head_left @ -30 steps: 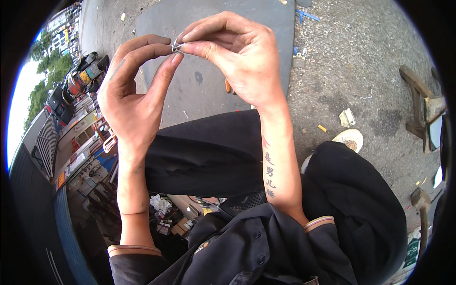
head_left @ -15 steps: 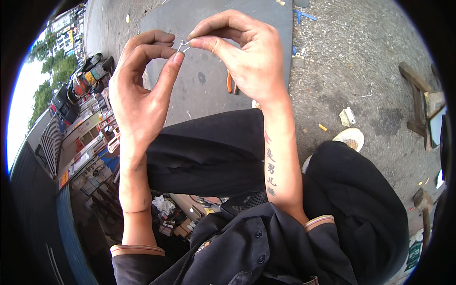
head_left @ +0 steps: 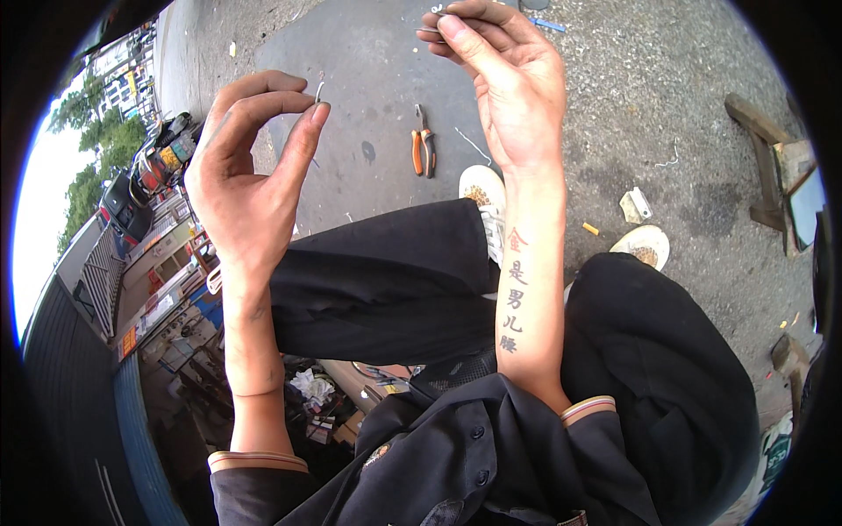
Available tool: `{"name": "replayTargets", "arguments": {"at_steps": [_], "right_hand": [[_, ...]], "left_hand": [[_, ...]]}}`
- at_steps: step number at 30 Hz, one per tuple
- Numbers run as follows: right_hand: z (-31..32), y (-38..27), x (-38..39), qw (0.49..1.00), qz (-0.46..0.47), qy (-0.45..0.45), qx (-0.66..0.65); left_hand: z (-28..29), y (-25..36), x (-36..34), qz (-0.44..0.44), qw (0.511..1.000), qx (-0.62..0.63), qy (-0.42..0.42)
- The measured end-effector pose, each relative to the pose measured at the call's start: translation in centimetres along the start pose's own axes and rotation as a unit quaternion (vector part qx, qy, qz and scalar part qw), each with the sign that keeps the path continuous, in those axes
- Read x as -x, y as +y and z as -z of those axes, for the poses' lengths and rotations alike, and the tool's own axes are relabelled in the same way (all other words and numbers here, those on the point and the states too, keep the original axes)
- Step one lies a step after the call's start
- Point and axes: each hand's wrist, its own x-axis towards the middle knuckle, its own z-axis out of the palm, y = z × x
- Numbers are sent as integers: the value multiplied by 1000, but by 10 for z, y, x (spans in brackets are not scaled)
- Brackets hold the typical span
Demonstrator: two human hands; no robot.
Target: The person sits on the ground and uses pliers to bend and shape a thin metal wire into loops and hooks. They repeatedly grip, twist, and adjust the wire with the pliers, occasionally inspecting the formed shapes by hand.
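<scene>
My left hand (head_left: 250, 167) pinches a short, thin silvery piece of wire (head_left: 319, 90) between thumb and forefinger. It sticks up from the fingertips. Farther up and to the right, my right hand (head_left: 517, 83) is closed, thumb against forefinger, on another small wire piece (head_left: 437, 9) with a looped end. Most of that piece is hidden by the fingers. The two hands are well apart. Below and between them, pliers (head_left: 423, 145) with orange and black handles lie on a dark grey mat (head_left: 351, 53), touched by neither hand.
A bent thin wire (head_left: 474, 146) lies right of the pliers, near my shoe (head_left: 482, 188). Wooden stools or stands (head_left: 763, 167) are at the right edge. A yellow stub (head_left: 590, 229) and a whitish scrap (head_left: 636, 206) lie on rough ground. Cluttered shelves fill the left side.
The hands were together at one joined bit of wire. My right hand has moved up and right with a looped piece, while my left hand keeps a piece. The pliers now show fully.
</scene>
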Motion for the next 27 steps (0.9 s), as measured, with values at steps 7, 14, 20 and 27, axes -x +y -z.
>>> {"name": "replayTargets", "arguments": {"at_steps": [7, 14, 20, 27], "right_hand": [[2, 13, -6, 995, 80, -37, -55], [4, 28, 0, 997, 9, -54, -46], [-5, 28, 3, 992, 45, -113, -35], [-6, 13, 8, 983, 46, -171, -46]], "left_hand": [[-5, 17, -3, 46, 997, -46, -28], [-11, 20, -4, 68, 996, -61, -13], [-10, 20, -7, 90, 996, -11, -13], [-12, 22, -13, 108, 994, 2, -32]]}}
